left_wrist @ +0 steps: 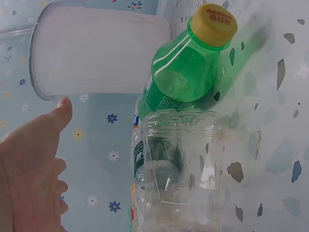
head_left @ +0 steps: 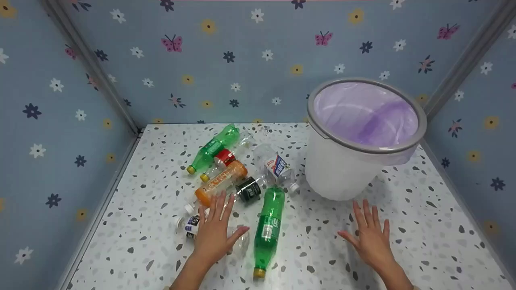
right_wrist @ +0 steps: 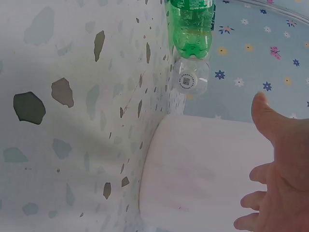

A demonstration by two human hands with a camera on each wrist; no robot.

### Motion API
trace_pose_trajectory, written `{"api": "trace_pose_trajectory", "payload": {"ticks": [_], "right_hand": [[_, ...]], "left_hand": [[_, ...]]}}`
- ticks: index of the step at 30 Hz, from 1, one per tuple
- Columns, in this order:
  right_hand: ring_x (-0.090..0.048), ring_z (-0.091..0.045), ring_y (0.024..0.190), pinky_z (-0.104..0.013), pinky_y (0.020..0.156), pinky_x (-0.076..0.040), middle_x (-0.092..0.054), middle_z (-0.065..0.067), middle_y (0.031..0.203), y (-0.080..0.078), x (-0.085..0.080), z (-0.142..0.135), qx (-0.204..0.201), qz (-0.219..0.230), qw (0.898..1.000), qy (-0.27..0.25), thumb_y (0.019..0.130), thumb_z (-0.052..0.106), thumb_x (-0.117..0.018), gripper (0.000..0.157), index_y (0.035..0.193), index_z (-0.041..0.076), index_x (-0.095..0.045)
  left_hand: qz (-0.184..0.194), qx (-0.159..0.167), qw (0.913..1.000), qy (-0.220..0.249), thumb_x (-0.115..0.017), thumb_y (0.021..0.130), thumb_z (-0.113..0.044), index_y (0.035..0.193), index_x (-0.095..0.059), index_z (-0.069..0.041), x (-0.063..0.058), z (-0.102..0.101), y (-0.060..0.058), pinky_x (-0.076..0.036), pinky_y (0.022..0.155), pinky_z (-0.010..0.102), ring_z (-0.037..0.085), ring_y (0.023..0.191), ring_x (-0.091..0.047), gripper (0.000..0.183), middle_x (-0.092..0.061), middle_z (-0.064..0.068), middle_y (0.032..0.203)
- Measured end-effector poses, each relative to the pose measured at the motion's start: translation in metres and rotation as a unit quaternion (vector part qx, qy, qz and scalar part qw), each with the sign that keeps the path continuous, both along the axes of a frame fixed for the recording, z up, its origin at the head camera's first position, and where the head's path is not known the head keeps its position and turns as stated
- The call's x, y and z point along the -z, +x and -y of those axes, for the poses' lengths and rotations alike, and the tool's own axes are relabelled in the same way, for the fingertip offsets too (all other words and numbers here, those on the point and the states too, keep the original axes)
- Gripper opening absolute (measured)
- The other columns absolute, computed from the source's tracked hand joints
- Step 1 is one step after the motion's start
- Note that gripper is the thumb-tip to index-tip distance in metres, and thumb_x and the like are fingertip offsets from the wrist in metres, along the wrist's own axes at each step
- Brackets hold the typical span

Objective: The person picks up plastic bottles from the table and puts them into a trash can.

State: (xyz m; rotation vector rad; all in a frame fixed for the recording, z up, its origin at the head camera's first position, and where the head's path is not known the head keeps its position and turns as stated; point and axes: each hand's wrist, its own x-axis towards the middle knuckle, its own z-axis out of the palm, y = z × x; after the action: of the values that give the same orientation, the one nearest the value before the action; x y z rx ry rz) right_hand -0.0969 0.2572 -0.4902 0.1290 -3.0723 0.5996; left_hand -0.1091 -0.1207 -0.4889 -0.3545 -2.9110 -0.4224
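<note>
- Now the speckled table (head_left: 314, 249), running beneath it all;
- white bin (head_left: 336, 173), upright at back right, purple bag (head_left: 363, 110) lining it;
- green bottle (head_left: 266, 237) lying mid-table, orange bottle (head_left: 221, 182) behind and left, clear bottle (left_wrist: 181, 179) beside the green one;
- left hand (head_left: 215, 237) over that clear bottle, fingers spread and free;
- right hand (head_left: 370, 237) just before the bin, fingers spread and free.

Blue walls (head_left: 258, 38) over there, flowers and pink butterflies all across them — and here, green bottles (head_left: 269, 231) with yellow caps (head_left: 259, 273), a white bin (head_left: 342, 177), purple liner (head_left: 365, 114), grey-flecked white worktop (head_left: 310, 241).
</note>
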Motion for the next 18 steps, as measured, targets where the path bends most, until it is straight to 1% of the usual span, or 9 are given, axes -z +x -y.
{"api": "trace_pose_trajectory", "payload": {"ticks": [4,7,10,13,16,18], "right_hand": [[0.001,-0.038,0.131,-0.066,0.093,0.001,0.001,-0.014,0.147,-0.002,-0.002,-0.001,0.002,-0.002,1.0,0.003,0.08,0.055,-0.052,0.088,0.144,0.022,-0.002],[-0.003,-0.041,0.129,-0.067,0.092,-0.001,-0.002,-0.017,0.146,-0.003,-0.005,-0.004,0.006,-0.009,1.0,-0.001,0.079,0.053,-0.055,0.089,0.144,0.019,-0.005],[-0.009,-0.045,0.128,-0.068,0.091,-0.004,-0.009,-0.022,0.144,-0.003,-0.011,-0.009,0.013,-0.028,0.999,-0.009,0.077,0.051,-0.059,0.089,0.143,0.011,-0.013],[-0.013,-0.047,0.125,-0.068,0.09,-0.007,-0.014,-0.026,0.141,-0.004,-0.019,-0.016,0.025,-0.048,0.998,-0.02,0.076,0.048,-0.062,0.088,0.139,0.003,-0.02],[-0.017,-0.049,0.122,-0.069,0.089,-0.01,-0.017,-0.029,0.138,-0.004,-0.028,-0.024,0.042,-0.072,0.996,-0.03,0.077,0.044,-0.064,0.086,0.137,-0.001,-0.023],[-0.02,-0.05,0.121,-0.068,0.089,-0.011,-0.019,-0.031,0.137,-0.004,-0.035,-0.028,0.053,-0.087,0.994,-0.037,0.077,0.041,-0.065,0.084,0.137,-0.002,-0.023]], "left_hand": [[0.004,-0.002,1.0,-0.005,-0.036,0.078,-0.069,0.143,-0.015,-0.016,0.001,0.002,0.0,0.0,0.101,0.055,0.024,0.133,0.001,0.086,-0.002,0.005,0.148],[0.012,-0.002,0.9999,-0.01,-0.034,0.078,-0.07,0.143,-0.014,-0.018,0.003,0.004,0.001,0.001,0.102,0.053,0.024,0.133,0.002,0.086,0.0,0.004,0.148],[0.009,0.001,0.9999,-0.007,-0.039,0.078,-0.068,0.143,-0.013,-0.019,0.005,0.006,0.002,0.001,0.102,0.052,0.025,0.133,0.001,0.086,0.001,0.005,0.148],[-0.011,0.013,0.9999,0.001,-0.046,0.078,-0.063,0.143,-0.018,-0.016,0.007,0.007,0.002,-0.002,0.102,0.054,0.027,0.133,-0.003,0.084,-0.003,0.008,0.148],[-0.024,0.029,0.9992,0.014,-0.052,0.078,-0.058,0.141,-0.021,-0.013,0.008,0.009,0.002,-0.005,0.101,0.055,0.029,0.133,-0.005,0.083,-0.007,0.01,0.147],[-0.026,0.038,0.9987,0.023,-0.054,0.078,-0.056,0.141,-0.022,-0.012,0.008,0.011,0.002,-0.006,0.101,0.055,0.029,0.133,-0.006,0.083,-0.009,0.011,0.147]]}}
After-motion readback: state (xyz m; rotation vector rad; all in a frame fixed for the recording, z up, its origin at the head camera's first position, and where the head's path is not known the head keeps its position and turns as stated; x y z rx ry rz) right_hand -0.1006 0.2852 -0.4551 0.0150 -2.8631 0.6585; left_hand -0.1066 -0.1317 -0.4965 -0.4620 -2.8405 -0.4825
